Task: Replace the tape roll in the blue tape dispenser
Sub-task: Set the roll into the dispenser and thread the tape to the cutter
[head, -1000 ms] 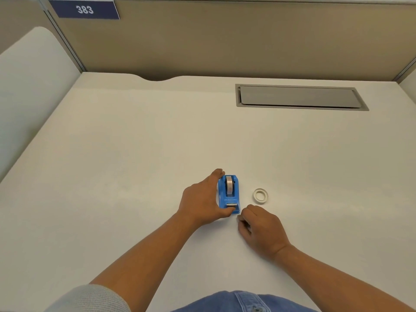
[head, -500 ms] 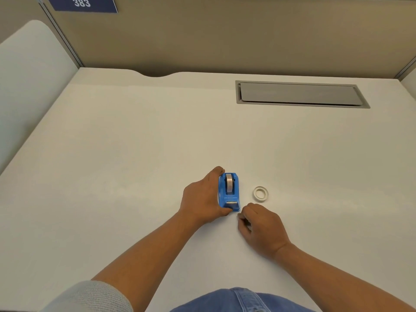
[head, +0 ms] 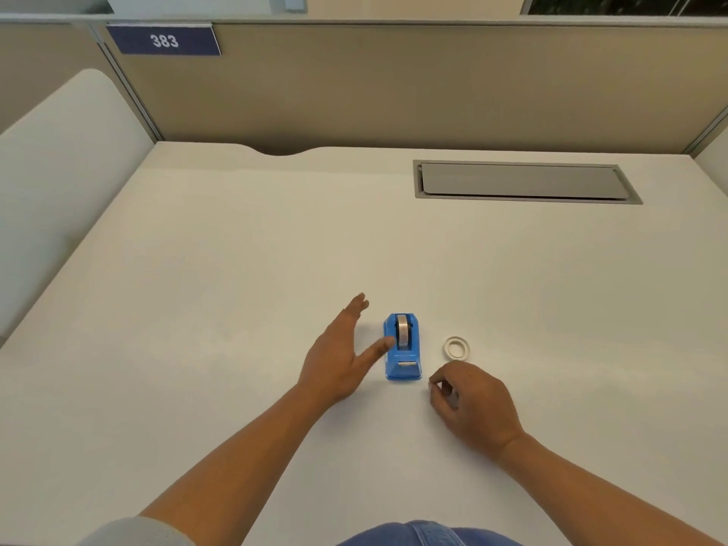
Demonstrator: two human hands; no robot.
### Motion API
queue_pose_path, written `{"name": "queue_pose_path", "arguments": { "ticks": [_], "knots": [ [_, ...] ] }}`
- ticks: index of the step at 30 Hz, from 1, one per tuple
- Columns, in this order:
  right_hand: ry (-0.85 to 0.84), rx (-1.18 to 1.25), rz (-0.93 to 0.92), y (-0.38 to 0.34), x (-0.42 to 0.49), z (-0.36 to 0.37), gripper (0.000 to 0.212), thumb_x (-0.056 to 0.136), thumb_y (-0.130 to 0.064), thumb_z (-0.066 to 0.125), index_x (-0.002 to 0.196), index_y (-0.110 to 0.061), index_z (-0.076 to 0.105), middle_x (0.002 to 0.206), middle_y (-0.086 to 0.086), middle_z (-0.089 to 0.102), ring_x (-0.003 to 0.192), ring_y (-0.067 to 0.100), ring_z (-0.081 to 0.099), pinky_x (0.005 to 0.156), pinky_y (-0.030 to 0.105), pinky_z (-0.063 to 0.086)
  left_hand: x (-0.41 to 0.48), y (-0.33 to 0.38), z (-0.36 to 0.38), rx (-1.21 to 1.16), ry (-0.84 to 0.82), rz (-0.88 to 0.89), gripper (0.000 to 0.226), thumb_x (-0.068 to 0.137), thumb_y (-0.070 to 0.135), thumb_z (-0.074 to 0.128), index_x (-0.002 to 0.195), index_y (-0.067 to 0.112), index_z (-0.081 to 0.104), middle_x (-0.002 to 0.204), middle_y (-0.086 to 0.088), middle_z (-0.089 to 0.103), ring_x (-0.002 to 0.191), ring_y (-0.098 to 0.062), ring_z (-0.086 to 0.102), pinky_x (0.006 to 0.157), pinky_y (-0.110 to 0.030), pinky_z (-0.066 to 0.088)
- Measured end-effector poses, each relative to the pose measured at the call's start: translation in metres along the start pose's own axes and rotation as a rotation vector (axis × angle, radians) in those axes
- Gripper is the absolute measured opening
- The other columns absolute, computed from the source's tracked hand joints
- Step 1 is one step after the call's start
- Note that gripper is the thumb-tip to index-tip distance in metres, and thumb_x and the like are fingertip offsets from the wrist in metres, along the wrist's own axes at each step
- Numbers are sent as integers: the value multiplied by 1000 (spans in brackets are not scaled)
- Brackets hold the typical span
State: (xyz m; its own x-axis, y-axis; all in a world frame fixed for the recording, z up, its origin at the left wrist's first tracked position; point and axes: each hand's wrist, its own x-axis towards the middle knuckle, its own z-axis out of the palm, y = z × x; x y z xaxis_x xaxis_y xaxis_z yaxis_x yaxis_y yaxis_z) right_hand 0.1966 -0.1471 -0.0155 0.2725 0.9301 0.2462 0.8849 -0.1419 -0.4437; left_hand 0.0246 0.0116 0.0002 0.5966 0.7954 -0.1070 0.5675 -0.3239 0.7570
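Observation:
The blue tape dispenser stands on the white desk with a grey tape roll seated in it, cutter end toward me. An empty-looking white tape ring lies flat just right of it. My left hand is spread open beside the dispenser's left side, thumb tip close to or touching its wall, fingers pointing away. My right hand rests curled on the desk, right of and nearer to me than the dispenser, fingertips pinched together; whether anything is between them I cannot tell.
A grey recessed cable hatch sits at the desk's back right. Beige partition panels close off the back, with a blue "383" sign. A white side panel stands at the left.
My left hand has let go of the dispenser and opened, fingers spread to its left. My right hand has drawn slightly back to the right. The camera has tilted up.

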Motion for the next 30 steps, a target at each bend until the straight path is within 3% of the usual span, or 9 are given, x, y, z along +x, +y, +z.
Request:
{"name": "queue_pose_path", "arguments": {
  "ticks": [2,5,8,11,17,19,22,26,30],
  "knots": [
    [54,1,20,9,2,-8,14,74,-17,77,82,-18,66,68,-6,59,62,15,55,50,28,47,-5,-8,0,80,69,-12,85,81,80,34,149,31,26,153,11,40,136,-11,42,108,-37,39],
    [110,3,44,24,10,-18,21,81,-34,61,97,-20,62,82,-6,59,76,15,51,61,23,39,-7,-21,5,162,172,-10,58,97,53,40,147,25,34,154,4,40,141,-15,36,112,-33,28],
    [97,-35,77,39,14,-24,28,85,-37,53,103,-17,62,94,-3,63,86,20,56,70,31,45,-7,-30,9,171,226,-31,49,102,38,42,147,19,36,155,0,40,145,-17,28,114,-32,23],
    [68,-80,122,51,17,-25,34,85,-39,50,105,-15,64,102,0,65,94,25,59,78,39,49,-6,-34,14,271,198,16,51,101,38,42,147,16,36,155,-2,40,146,-19,26,116,-36,23],
    [32,-87,237,61,11,-18,36,85,-42,51,110,-17,60,112,-2,63,108,24,57,86,36,42,-9,-46,24,409,179,20,62,98,50,41,148,15,35,161,1,27,149,-15,16,121,-35,13],
    [3,-120,255,63,5,-14,45,88,-43,50,123,-18,57,129,0,59,125,25,50,95,37,39,-10,-47,26,430,183,25,64,97,52,41,148,14,34,161,1,27,149,-15,17,121,-35,13],
    [-57,-187,291,69,4,-9,60,93,-43,53,145,-17,40,157,-1,35,149,20,21,112,41,30,-9,-46,27,443,180,22,65,97,53,39,149,15,32,161,1,26,149,-15,16,121,-34,11],
    [-164,-228,288,71,7,-7,67,98,-45,41,155,-16,19,164,1,16,152,17,4,122,36,10,-10,-47,27,472,161,8,67,98,53,35,152,16,25,163,2,20,150,-14,12,122,-34,8],
    [-193,-184,287,72,6,-8,63,101,-37,35,156,-16,10,165,-1,8,151,14,-3,123,34,3,-8,-45,26,470,131,5,66,100,51,32,154,17,14,164,4,9,151,-13,3,121,-32,4]
  ]
}}
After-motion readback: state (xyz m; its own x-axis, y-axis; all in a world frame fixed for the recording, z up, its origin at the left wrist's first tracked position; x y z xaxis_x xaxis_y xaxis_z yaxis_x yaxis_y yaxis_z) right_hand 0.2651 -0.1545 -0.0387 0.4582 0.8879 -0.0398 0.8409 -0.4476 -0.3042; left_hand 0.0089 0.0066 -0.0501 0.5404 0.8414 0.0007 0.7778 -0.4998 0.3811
